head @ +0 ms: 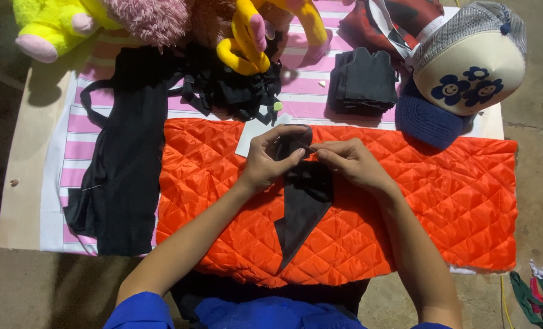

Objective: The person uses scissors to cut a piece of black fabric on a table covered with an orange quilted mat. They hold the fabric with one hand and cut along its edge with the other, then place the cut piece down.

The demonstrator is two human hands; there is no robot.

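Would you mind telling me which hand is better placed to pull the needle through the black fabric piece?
Right, probably: the right hand pinches at the black pointed fabric piece with its fingertips, while the left hand grips and steadies it.

The quilted cloth (442, 201) is bright orange with a diamond pattern sewn into it. The pointed fabric piece (302, 207) on it is black. The long cloth (125, 183) at the side is black too, and so is the folded stack (364, 82). The sheet (77, 131) under them has pink and white stripes. One soft toy (52, 24) is yellow-green with pink feet. A fluffy toy (150, 18) is pink. The cap (469, 61) is cream with dark blue smiling flowers, grey mesh and a blue brim. The sleeves (140, 312) are blue.
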